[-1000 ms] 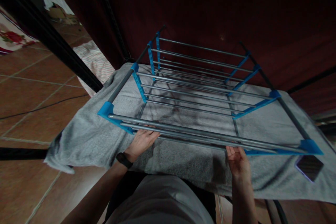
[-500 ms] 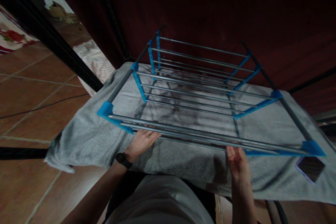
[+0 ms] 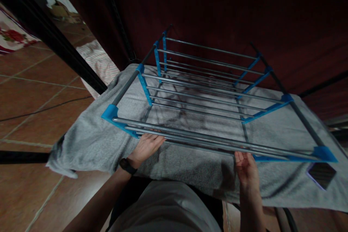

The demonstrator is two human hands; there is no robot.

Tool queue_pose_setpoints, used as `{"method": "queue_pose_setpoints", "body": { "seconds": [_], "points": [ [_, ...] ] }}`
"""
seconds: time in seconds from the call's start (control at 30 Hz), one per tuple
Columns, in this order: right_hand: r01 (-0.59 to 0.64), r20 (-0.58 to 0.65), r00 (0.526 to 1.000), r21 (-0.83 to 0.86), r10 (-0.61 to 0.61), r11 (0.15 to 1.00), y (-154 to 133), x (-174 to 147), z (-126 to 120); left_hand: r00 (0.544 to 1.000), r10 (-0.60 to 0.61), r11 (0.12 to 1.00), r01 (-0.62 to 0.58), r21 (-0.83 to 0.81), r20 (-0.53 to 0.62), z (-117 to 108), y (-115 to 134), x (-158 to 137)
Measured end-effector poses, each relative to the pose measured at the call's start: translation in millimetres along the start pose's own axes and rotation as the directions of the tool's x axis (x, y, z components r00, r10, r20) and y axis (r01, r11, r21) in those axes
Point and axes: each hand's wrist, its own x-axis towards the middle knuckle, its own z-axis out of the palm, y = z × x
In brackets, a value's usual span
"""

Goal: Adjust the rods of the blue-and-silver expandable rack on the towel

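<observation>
Looks like a home: reddish floor tiles (image 3: 29, 110), a thick grey blanket (image 3: 89, 141) with a phone (image 3: 322, 174) on it, a flowered cloth (image 3: 15, 36) and striped cloth (image 3: 99, 61) at left, what seems a dark red curtain (image 3: 212, 7) behind.

A phone (image 3: 322, 174) with a dark screen lay on the grey blanket (image 3: 288, 188) toward its right end. At left, a thin cable (image 3: 62, 103) crossed the tiled floor (image 3: 21, 177), and a striped cloth (image 3: 98, 58) lay beyond a black post (image 3: 67, 48).

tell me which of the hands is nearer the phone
Right. The right hand is at the front bars, left of the phone; the left hand is farther left along those bars.
</observation>
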Motion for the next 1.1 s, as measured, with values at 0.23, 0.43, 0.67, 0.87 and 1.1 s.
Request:
{"method": "queue_pose_setpoints", "body": {
  "seconds": [0.23,0.43,0.67,0.87,1.1],
  "points": [
    [0.0,-0.004,1.0,0.0,0.0,1.0,2.1,4.3,-3.3,1.0,0.0,1.0,0.001,-0.021,0.019,3.8,-3.8,-2.7],
    [0.01,0.023,1.0,0.003,-0.01,1.0,3.0,5.2,-5.6,1.0,-0.015,1.0,0.015,-0.008,-0.02,7.2,-4.5,-4.5],
    [0.005,0.014,1.0,0.028,-0.005,1.0,0.3,3.7,-5.0,0.999,-0.002,1.0,0.001,-0.018,-0.039,9.7,-7.0,-5.3],
    [0.01,0.04,0.999,0.032,-0.012,0.999,-1.2,1.7,-4.6,1.0,0.006,1.0,-0.006,0.003,-0.015,9.1,-8.4,-5.7],
    [0.05,0.039,0.998,0.045,-0.052,0.998,-5.5,2.4,1.2,1.0,0.006,1.0,-0.006,-0.001,0.002,6.7,-8.2,-4.7]
  ]
}}
